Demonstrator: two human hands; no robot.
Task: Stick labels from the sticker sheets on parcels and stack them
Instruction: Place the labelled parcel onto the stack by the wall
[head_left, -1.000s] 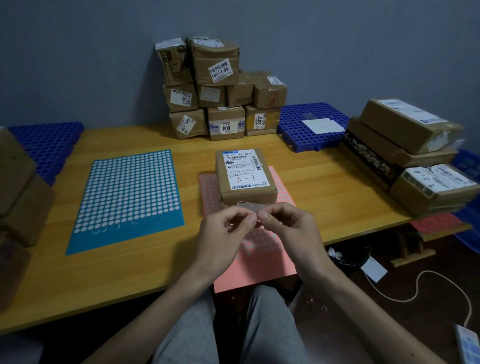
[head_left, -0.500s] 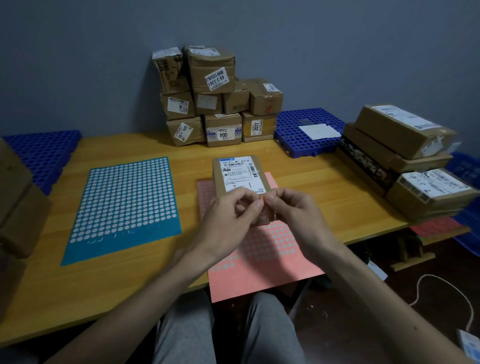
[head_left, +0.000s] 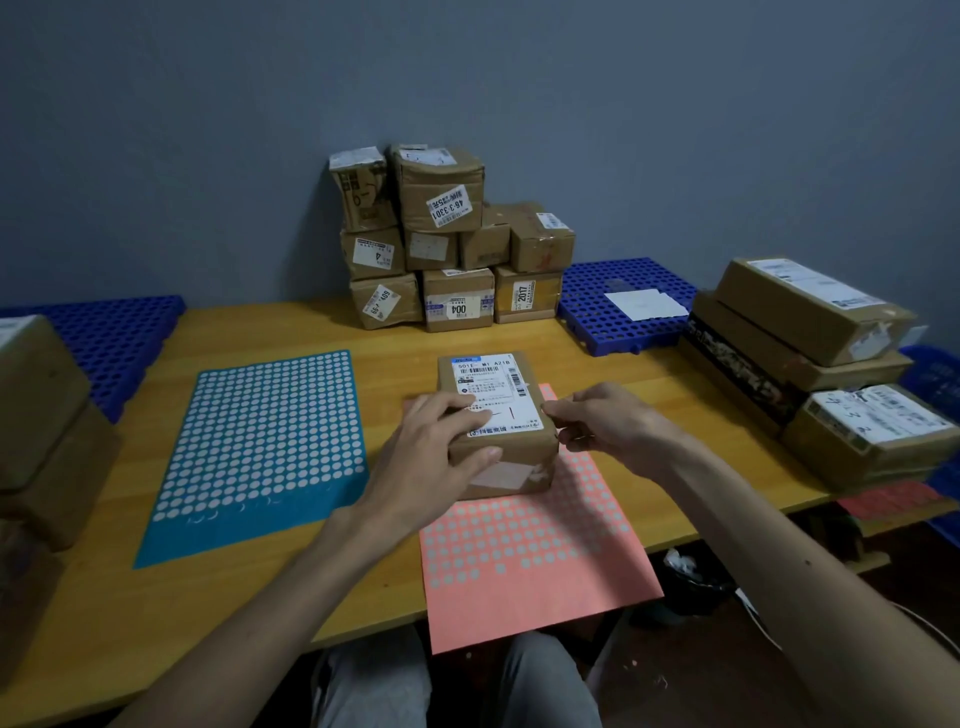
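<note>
A small brown parcel (head_left: 496, 382) with a white shipping label lies on the far end of the pink sticker sheet (head_left: 524, 551), in the middle of the wooden table (head_left: 639, 400). My left hand (head_left: 431, 452) rests on it, fingers straight on the label and thumb along the front face. At the parcel's right top edge, my right hand (head_left: 608, 426) pinches the parcel with thumb and curled fingers. No sticker shows in either hand. A blue sticker sheet (head_left: 260, 441) lies flat to the left.
A stack of labelled parcels (head_left: 441, 244) stands against the back wall. Larger boxes (head_left: 810, 332) are piled at the right edge and more boxes (head_left: 41, 415) at the left. Blue plastic grids (head_left: 618, 296) (head_left: 114, 332) lie at the back right and back left.
My hands were together in front of the parcel, working on something small. They have separated: the left now lies on the parcel's top and the right has gone to its right edge.
</note>
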